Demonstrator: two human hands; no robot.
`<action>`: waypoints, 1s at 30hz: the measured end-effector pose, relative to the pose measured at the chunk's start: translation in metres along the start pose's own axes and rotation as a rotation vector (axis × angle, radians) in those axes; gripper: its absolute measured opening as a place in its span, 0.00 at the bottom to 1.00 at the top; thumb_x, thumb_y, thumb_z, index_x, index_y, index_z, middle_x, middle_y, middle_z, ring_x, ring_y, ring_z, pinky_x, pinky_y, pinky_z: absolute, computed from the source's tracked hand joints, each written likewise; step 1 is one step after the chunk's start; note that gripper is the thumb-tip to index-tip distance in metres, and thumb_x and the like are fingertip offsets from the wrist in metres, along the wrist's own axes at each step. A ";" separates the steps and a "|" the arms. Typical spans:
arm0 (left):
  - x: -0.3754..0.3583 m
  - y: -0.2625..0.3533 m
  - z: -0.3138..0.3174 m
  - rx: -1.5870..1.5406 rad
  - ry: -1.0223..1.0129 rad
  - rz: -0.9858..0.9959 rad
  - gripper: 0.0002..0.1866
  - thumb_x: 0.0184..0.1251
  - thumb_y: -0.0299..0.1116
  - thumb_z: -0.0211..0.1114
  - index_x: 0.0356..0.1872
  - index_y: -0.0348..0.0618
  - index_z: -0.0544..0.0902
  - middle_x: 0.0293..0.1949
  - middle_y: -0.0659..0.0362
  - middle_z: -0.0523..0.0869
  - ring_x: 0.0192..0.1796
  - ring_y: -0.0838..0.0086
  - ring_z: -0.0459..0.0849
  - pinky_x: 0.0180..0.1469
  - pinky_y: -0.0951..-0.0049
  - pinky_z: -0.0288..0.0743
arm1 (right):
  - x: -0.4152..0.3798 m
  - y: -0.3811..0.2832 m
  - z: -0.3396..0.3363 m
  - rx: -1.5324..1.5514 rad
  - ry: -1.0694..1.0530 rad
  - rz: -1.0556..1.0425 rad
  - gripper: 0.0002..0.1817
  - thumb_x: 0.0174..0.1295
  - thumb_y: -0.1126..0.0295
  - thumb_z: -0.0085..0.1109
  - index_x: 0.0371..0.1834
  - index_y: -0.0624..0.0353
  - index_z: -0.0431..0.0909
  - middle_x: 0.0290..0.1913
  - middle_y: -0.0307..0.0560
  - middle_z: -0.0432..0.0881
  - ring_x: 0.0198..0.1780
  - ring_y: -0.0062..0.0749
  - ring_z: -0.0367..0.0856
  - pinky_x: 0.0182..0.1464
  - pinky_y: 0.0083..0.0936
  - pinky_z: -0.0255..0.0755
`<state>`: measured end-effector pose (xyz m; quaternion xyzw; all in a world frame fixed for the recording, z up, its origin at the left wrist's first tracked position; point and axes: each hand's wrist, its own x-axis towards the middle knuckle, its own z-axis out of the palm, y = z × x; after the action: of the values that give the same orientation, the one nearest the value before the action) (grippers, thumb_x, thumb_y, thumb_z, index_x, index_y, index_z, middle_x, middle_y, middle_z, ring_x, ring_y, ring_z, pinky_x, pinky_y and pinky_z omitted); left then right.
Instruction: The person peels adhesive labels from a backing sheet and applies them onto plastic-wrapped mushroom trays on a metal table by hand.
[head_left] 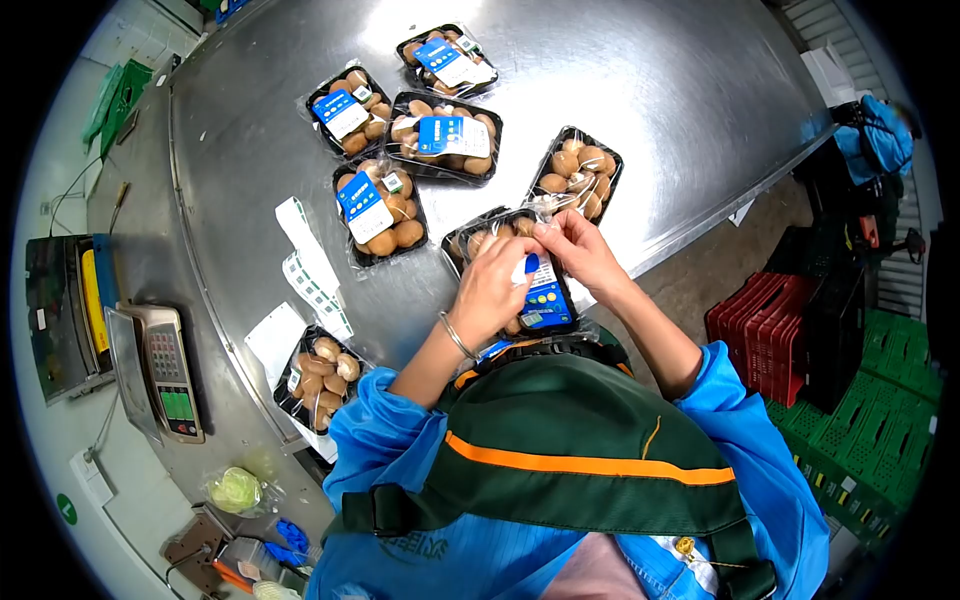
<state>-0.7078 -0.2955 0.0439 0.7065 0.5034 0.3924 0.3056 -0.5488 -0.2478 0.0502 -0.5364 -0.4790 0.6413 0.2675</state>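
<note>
Both hands meet over a mushroom pack (548,308), a black tray under clear film with a blue and white label, at the table's front edge. My left hand (492,288) is closed at its upper left side, a small white and blue piece showing by the fingers. My right hand (582,255) pinches the film at the pack's far end. Part of another black tray (453,250) shows behind the left fingers. Just beyond is a mushroom pack without a visible label (582,175). Several labelled mushroom packs (445,137) lie farther up the table.
On the steel table (660,110), strips of labels (312,275) lie left, near another mushroom pack (320,380). A scale (168,370) and a wrapped cabbage (238,490) are at the far left. Red crates (755,335) and green crates (845,430) stand to the right.
</note>
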 end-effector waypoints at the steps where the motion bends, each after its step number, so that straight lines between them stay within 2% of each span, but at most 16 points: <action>1: -0.001 0.004 0.002 0.000 0.020 0.002 0.12 0.51 0.23 0.63 0.39 0.40 0.78 0.37 0.54 0.79 0.42 0.59 0.75 0.45 0.65 0.70 | 0.005 0.007 -0.001 -0.103 0.005 -0.088 0.13 0.66 0.58 0.52 0.30 0.55 0.70 0.22 0.30 0.69 0.21 0.11 0.63 0.21 0.12 0.56; 4: -0.002 0.015 0.000 0.039 0.042 0.004 0.22 0.44 0.19 0.64 0.46 0.41 0.78 0.38 0.55 0.77 0.46 0.60 0.74 0.49 0.64 0.70 | -0.003 -0.008 -0.004 0.032 -0.061 0.067 0.13 0.67 0.60 0.50 0.29 0.57 0.71 0.22 0.31 0.70 0.22 0.12 0.65 0.23 0.13 0.59; 7: -0.001 0.020 -0.011 0.124 -0.003 0.046 0.22 0.43 0.18 0.64 0.45 0.42 0.78 0.38 0.56 0.78 0.45 0.60 0.75 0.48 0.65 0.71 | -0.009 -0.009 0.003 0.045 -0.017 -0.002 0.13 0.68 0.60 0.49 0.29 0.57 0.72 0.22 0.32 0.70 0.23 0.12 0.66 0.25 0.13 0.61; 12: 0.000 0.021 -0.024 0.148 -0.050 0.059 0.18 0.44 0.19 0.64 0.41 0.40 0.77 0.36 0.55 0.78 0.44 0.60 0.75 0.45 0.65 0.72 | -0.012 -0.006 0.010 0.224 -0.138 -0.007 0.12 0.68 0.60 0.48 0.31 0.55 0.68 0.22 0.31 0.68 0.23 0.13 0.64 0.27 0.12 0.60; 15: 0.000 0.010 -0.016 0.167 -0.023 0.070 0.16 0.45 0.21 0.66 0.39 0.39 0.77 0.35 0.54 0.79 0.43 0.59 0.76 0.43 0.65 0.72 | -0.009 -0.014 0.005 0.138 -0.162 0.033 0.13 0.68 0.58 0.48 0.31 0.55 0.68 0.23 0.31 0.69 0.24 0.12 0.64 0.28 0.12 0.60; 16: 0.000 0.007 -0.012 0.172 -0.010 0.070 0.16 0.45 0.21 0.65 0.39 0.39 0.77 0.35 0.54 0.78 0.42 0.59 0.76 0.44 0.64 0.72 | -0.009 -0.017 0.002 0.094 -0.159 0.060 0.12 0.66 0.60 0.52 0.32 0.56 0.68 0.24 0.31 0.69 0.26 0.13 0.65 0.30 0.13 0.62; 19: -0.002 0.006 -0.004 0.119 0.025 0.026 0.16 0.46 0.21 0.65 0.40 0.39 0.77 0.37 0.54 0.78 0.43 0.59 0.76 0.45 0.65 0.72 | -0.009 -0.007 -0.005 -0.282 -0.050 -0.186 0.11 0.62 0.63 0.58 0.33 0.58 0.68 0.25 0.31 0.69 0.29 0.14 0.68 0.33 0.14 0.65; 20: -0.006 0.001 0.001 0.080 0.045 0.006 0.16 0.47 0.21 0.65 0.41 0.39 0.77 0.38 0.54 0.78 0.43 0.59 0.76 0.45 0.65 0.72 | -0.011 -0.008 -0.007 -0.305 -0.021 -0.134 0.11 0.59 0.67 0.61 0.32 0.60 0.69 0.26 0.33 0.72 0.31 0.16 0.71 0.36 0.16 0.68; 23: -0.007 0.005 0.003 0.035 0.102 -0.016 0.16 0.48 0.22 0.66 0.42 0.40 0.79 0.40 0.54 0.79 0.44 0.60 0.77 0.46 0.66 0.72 | -0.015 -0.008 -0.016 -0.365 -0.033 0.044 0.09 0.60 0.67 0.59 0.33 0.62 0.72 0.27 0.35 0.75 0.31 0.17 0.72 0.36 0.17 0.70; 24: -0.006 0.008 0.002 0.042 0.106 0.000 0.16 0.48 0.22 0.66 0.41 0.40 0.79 0.40 0.54 0.79 0.43 0.60 0.77 0.46 0.66 0.72 | -0.015 -0.006 -0.016 -0.173 -0.055 0.081 0.08 0.61 0.68 0.58 0.33 0.62 0.75 0.29 0.37 0.77 0.30 0.17 0.73 0.36 0.18 0.71; 30: -0.007 0.016 -0.008 0.052 0.161 0.009 0.12 0.47 0.25 0.70 0.35 0.39 0.81 0.36 0.55 0.81 0.40 0.63 0.78 0.42 0.68 0.72 | -0.020 -0.008 -0.013 0.265 -0.170 0.183 0.08 0.62 0.67 0.58 0.34 0.62 0.77 0.28 0.37 0.78 0.28 0.18 0.73 0.35 0.17 0.69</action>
<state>-0.7084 -0.3065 0.0594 0.6826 0.5333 0.4360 0.2440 -0.5324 -0.2576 0.0669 -0.4817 -0.3606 0.7634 0.2349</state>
